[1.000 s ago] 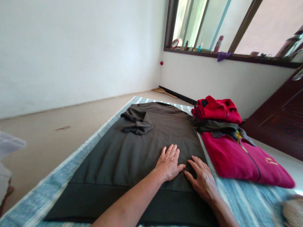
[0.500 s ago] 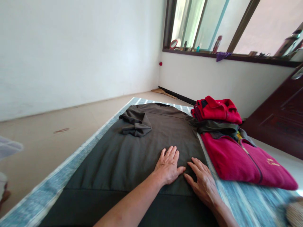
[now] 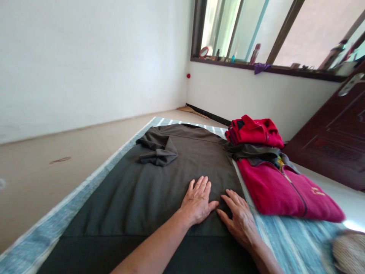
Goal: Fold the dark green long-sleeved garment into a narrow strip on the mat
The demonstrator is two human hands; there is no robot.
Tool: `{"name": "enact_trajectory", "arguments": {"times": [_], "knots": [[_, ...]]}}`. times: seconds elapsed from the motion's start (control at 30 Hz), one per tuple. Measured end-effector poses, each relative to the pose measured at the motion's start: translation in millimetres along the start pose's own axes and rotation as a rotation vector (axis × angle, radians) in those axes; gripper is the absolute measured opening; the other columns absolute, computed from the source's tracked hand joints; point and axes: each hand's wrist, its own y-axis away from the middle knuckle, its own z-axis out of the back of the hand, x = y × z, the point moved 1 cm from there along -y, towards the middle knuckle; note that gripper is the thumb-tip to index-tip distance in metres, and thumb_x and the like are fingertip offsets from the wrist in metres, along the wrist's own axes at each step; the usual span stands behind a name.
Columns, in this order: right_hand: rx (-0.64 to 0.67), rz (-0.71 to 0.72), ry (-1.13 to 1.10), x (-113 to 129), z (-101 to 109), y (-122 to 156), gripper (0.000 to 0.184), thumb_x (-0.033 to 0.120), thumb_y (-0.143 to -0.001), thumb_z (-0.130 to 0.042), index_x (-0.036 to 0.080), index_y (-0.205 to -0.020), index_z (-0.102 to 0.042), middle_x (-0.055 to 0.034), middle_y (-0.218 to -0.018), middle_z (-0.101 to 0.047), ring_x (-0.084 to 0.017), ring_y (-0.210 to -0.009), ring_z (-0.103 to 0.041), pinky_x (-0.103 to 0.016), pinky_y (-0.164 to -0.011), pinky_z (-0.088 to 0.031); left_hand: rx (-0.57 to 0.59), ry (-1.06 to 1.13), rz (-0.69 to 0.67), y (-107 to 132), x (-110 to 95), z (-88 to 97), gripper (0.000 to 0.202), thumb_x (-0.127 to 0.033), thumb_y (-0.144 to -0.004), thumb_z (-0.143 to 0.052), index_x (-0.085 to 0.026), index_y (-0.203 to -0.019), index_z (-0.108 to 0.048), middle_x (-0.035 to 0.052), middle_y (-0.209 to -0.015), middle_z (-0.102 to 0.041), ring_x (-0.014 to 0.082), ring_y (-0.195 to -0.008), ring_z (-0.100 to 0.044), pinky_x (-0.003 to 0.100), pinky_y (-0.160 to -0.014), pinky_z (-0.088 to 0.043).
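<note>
The shirt [image 3: 154, 190] runs lengthwise up the frame — collar [image 3: 190, 126] at centre. Left hand [image 3: 199, 201] and right hand [image 3: 240, 219] lie flat, gripping nothing; jacket [image 3: 281, 190] mark [image 3: 318, 191], lower right — illegible.

Dark shirt [image 3: 122, 201] cut off below; beige object [image 3: 351, 252] blurred.

Through my distant feed I can read no text anywhere, since the small pale-gold mark [image 3: 317, 191] on the magenta zip-front jacket [image 3: 275, 188], off to the right of the right hand's [image 3: 241, 217] fingers [image 3: 232, 198], is too blurred to make out.
</note>
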Motion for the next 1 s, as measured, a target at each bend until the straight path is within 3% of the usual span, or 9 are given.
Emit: {"name": "enact_trajectory", "arguments": {"times": [0.47,1.0], "knots": [[-0.039,0.007,-0.059,0.1,2.3,0.4,0.037,0.036,-0.084,-0.057,0.018,-0.115,-0.064,-0.0126,-0.132,-0.055,-0.030,-0.125,-0.048,-0.045,-0.102,-0.041,-0.021,-0.036,-0.005,-2.1,1.2,-2.6,0.069,-0.060,-0.092,-0.034,-0.013,-0.143,-0.035,0.0127,-0.153,-0.026,0.0256,-0.143,-0.017,0.050,-0.115,-0.017],[0.046,-0.005,-0.100,-4.8,8.1,-0.4,0.043,0.038,-0.081,-0.061,0.018,-0.119,-0.062,-0.0125,-0.136,-0.052,-0.029,-0.128,-0.044,-0.046,-0.105,-0.039,0.026,-0.033,0.016,-3.9,-3.0,2.0,0.070,-0.059,-0.092,-0.034,-0.013,-0.144,-0.034,0.0112,-0.154,-0.024,0.0238,-0.143,-0.016,0.049,-0.115,-0.015]]}}
